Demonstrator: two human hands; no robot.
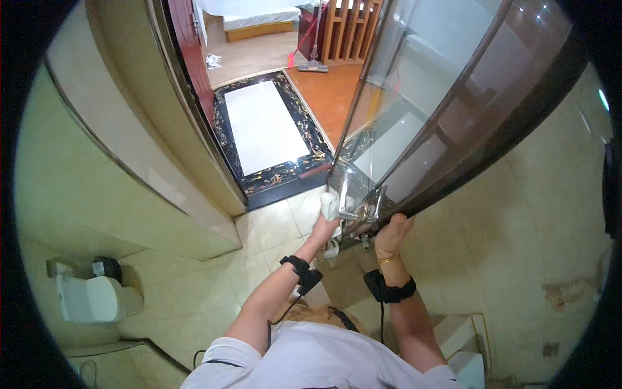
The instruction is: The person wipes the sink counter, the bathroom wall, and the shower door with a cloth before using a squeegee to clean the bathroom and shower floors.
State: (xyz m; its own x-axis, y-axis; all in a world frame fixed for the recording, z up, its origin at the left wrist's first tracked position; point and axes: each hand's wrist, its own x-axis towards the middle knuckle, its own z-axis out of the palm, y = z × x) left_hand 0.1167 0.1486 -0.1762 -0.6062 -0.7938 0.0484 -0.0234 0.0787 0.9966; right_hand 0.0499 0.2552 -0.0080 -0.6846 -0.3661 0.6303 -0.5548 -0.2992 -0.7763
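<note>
A glass door (pixel 403 121) with a dark frame stands swung open in front of me. My left hand (pixel 328 224) holds a white cloth (pixel 329 204) against the glass edge, right beside the metal door handle (pixel 346 211). On the other side, my right hand (pixel 392 234) touches the dark door frame (pixel 478 160) near its lower end. Its fingers are partly turned away, so how firmly they grip is unclear. Both wrists carry black straps with cables, and a gold-coloured bracelet circles the right one.
A white toilet (pixel 99 299) stands at the left, with a black bin (pixel 108 268) behind it. Beyond the doorway lies a white floor panel (pixel 265 126) with a black patterned border. A flat mop (pixel 313 66) leans farther back near a wooden rack (pixel 347 34). A red door (pixel 187 44) stands left.
</note>
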